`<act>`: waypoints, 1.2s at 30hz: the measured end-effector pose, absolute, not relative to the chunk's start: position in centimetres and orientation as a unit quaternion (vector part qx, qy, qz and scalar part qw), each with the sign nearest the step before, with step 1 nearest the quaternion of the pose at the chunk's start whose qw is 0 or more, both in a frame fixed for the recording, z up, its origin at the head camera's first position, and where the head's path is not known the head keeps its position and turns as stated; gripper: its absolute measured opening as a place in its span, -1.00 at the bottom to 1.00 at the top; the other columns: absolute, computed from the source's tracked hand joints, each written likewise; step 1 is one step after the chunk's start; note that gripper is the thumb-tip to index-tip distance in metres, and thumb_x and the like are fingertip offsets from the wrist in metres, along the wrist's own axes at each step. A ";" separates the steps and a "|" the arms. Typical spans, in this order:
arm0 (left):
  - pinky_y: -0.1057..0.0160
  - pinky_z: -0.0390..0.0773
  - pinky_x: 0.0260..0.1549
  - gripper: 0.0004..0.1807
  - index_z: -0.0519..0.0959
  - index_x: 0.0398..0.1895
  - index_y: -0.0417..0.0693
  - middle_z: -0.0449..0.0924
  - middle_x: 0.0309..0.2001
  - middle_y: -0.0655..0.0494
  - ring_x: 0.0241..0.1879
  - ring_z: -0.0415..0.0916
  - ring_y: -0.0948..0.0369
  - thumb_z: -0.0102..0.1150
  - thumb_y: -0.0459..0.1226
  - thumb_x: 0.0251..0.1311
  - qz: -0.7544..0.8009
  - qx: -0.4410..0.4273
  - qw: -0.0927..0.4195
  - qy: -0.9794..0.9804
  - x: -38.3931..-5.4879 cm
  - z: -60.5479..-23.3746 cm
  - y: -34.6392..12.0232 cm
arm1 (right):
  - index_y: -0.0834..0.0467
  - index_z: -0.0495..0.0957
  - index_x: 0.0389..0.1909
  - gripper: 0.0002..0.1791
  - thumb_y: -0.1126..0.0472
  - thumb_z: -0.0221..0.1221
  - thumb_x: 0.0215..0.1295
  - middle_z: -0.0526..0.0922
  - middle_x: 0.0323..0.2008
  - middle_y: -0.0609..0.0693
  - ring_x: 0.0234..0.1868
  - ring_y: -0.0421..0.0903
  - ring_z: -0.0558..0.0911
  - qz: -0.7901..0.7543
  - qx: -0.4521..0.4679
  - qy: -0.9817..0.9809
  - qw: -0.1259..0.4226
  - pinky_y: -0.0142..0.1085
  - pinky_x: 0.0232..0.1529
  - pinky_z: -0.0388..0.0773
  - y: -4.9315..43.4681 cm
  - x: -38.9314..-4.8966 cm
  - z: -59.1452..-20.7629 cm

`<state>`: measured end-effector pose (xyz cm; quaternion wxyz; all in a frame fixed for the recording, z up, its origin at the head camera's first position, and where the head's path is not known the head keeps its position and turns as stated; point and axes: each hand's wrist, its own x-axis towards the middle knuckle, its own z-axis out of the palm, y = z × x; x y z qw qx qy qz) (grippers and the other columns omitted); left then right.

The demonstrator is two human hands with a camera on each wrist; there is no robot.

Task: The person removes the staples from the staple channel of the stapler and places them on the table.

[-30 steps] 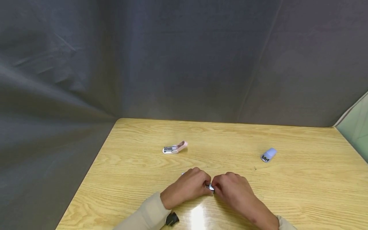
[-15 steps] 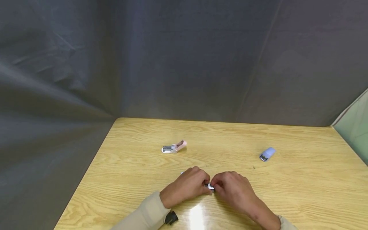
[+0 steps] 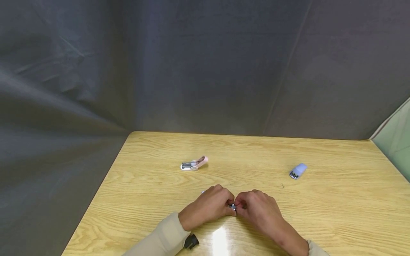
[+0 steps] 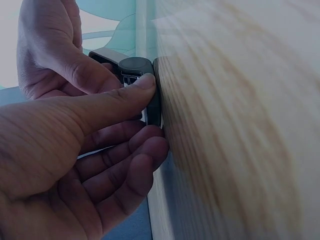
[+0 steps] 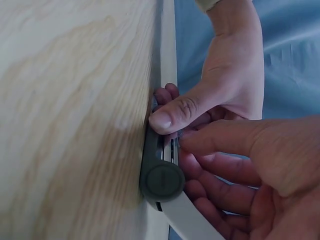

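Note:
A small stapler [image 5: 162,181], with a dark grey base, a round hinge and a pale lid swung open, rests against the table between my hands. My left hand [image 3: 209,206] holds the base, its thumb pressed along the side; the left wrist view shows the other fingers curled beneath. My right hand [image 3: 259,209] has thumb and index finger pinched at the metal staple channel [image 5: 173,150], beside the left thumb. Whether loose staples sit between those fingertips is hidden. In the head view only a shiny bit of the stapler shows between the fingers.
Further back on the wooden table [image 3: 153,185] lies an opened pink and white stapler [image 3: 194,165]. A light blue stapler [image 3: 298,171] lies to the right. A pale sliver of something [image 3: 203,192] peeks out behind my left hand. Dark cloth [image 3: 205,71] hangs behind the table.
My right fingertips have shifted slightly at the stapler, and its shiny part shows less between the hands. The left hand keeps its hold almost unmoved.

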<state>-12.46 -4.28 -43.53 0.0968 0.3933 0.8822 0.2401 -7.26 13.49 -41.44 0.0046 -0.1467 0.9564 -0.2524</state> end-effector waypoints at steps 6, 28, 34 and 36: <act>0.51 0.22 -0.66 -0.71 0.60 -0.62 0.12 0.29 -0.71 0.46 -0.67 0.12 0.54 0.53 -0.17 0.17 0.245 0.400 0.088 0.879 -12.5 -43.6 -4.3 | -0.11 0.70 -0.52 -0.77 0.26 0.55 0.06 0.58 -0.55 -0.38 -0.51 -0.35 0.37 -0.243 -0.149 0.958 -0.019 -0.39 -0.55 0.41 13.3 -7.4 -41.5; 0.46 0.21 -0.70 -0.63 0.52 -0.67 0.12 0.29 -0.72 0.41 -0.69 0.14 0.48 0.54 -0.17 0.15 0.215 0.380 0.104 0.894 -12.4 -43.6 -3.8 | -0.13 0.67 -0.50 -0.74 0.33 0.47 0.08 0.58 -0.49 -0.40 -0.44 -0.34 0.44 -0.274 -0.179 0.944 -0.045 -0.38 -0.48 0.44 14.3 -6.9 -41.3; 0.49 0.18 -0.72 -0.56 0.43 -0.71 0.13 0.22 -0.74 0.43 -0.71 0.08 0.51 0.48 -0.21 0.21 0.221 0.382 0.092 0.893 -12.3 -43.6 -4.0 | -0.13 0.68 -0.46 -0.73 0.36 0.42 0.11 0.61 -0.43 -0.41 -0.37 -0.30 0.53 -0.299 -0.211 0.929 -0.050 -0.36 -0.40 0.51 14.4 -6.6 -41.3; 0.49 0.17 -0.72 -0.55 0.41 -0.72 0.13 0.19 -0.74 0.43 -0.71 0.06 0.52 0.45 -0.21 0.23 0.222 0.382 0.086 0.893 -12.2 -43.6 -4.0 | -0.14 0.67 -0.46 -0.72 0.37 0.41 0.09 0.61 -0.43 -0.43 -0.37 -0.31 0.52 -0.306 -0.218 0.925 -0.053 -0.36 -0.40 0.51 14.4 -6.4 -41.2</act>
